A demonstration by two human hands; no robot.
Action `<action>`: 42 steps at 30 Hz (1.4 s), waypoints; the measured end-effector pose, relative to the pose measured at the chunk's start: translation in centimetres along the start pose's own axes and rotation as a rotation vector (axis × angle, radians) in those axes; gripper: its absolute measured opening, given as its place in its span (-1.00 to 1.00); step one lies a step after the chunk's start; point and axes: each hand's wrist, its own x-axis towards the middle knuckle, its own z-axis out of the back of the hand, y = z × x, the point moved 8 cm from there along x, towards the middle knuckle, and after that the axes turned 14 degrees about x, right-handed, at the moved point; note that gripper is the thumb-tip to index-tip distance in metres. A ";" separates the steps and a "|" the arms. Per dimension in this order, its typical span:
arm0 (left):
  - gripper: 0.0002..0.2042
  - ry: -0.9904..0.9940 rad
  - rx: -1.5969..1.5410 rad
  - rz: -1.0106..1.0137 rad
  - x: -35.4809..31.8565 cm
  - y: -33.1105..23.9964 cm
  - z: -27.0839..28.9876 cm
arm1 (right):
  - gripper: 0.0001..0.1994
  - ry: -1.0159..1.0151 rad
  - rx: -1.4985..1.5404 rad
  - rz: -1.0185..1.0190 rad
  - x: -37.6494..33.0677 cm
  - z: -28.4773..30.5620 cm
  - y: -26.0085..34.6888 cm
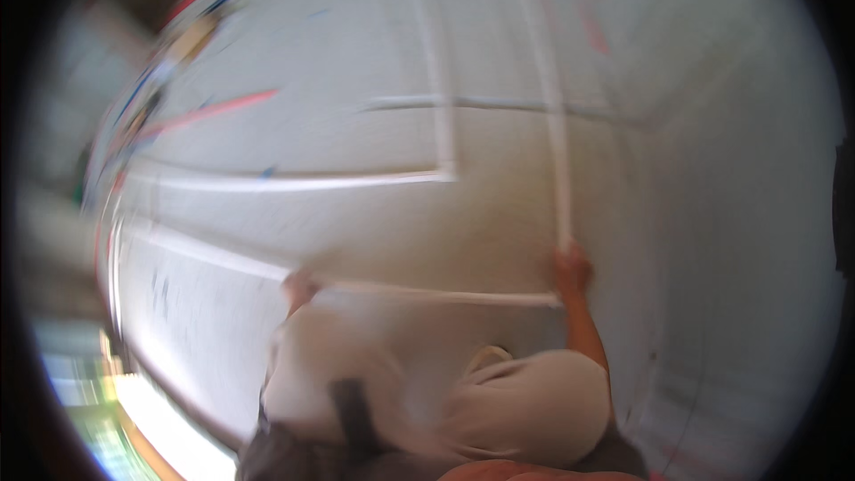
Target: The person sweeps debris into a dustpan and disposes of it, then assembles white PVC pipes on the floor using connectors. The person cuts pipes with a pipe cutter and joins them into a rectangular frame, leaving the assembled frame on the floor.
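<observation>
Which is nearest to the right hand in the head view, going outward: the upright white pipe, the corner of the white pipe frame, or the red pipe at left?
From the right hand:
1. Upright white pipe, at the fingertips, running up.
2. Corner of the pipe frame, up and left.
3. Red pipe, far left.

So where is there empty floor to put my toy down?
Bare floor lies right of the long white pipe, toward the wall, and left of the upright pipe. It is crowded between the left hand and right hand, where pipes meet.

No packages, labels, signs or screens can be made out in this blurred view.
</observation>
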 end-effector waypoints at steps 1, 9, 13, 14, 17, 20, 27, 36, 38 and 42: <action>-0.83 0.097 -0.166 0.187 0.2 1.3 -1.2 | -0.69 0.042 -0.056 -0.017 -0.1 -0.4 -0.4; -0.79 -0.107 -1.277 0.934 -4.0 -1.5 3.5 | -0.65 0.019 0.009 0.179 0.8 0.1 0.2; -0.71 -0.194 -1.298 0.909 -5.5 -2.0 6.4 | -0.68 0.013 0.029 0.148 1.0 -0.2 -0.3; -0.71 -0.202 -1.292 0.939 -6.0 -1.6 6.5 | -0.67 0.049 0.000 0.153 0.9 -0.6 -0.4; -0.71 -0.221 -1.292 0.945 -6.2 -0.6 6.5 | -0.66 0.058 -0.003 0.211 0.6 -1.0 -0.1; -0.71 -0.178 -1.273 0.919 -5.8 0.5 6.6 | -0.65 0.041 -0.005 0.252 -0.1 -1.1 0.5; -0.72 -0.276 -1.298 0.938 -5.6 1.0 8.5 | -0.59 0.005 -0.005 0.266 -0.8 -2.0 1.5; -0.84 -0.009 -0.883 0.790 -9.0 -1.2 3.6 | -0.57 0.054 -0.059 0.196 0.7 2.5 -3.7; -0.85 0.124 -0.658 0.665 -8.1 -1.6 2.7 | -0.56 0.071 -0.076 0.213 0.5 2.7 -4.1; -0.78 0.214 -1.017 0.764 -5.6 -2.0 2.2 | -0.56 0.060 -0.048 0.238 -0.1 2.6 -3.7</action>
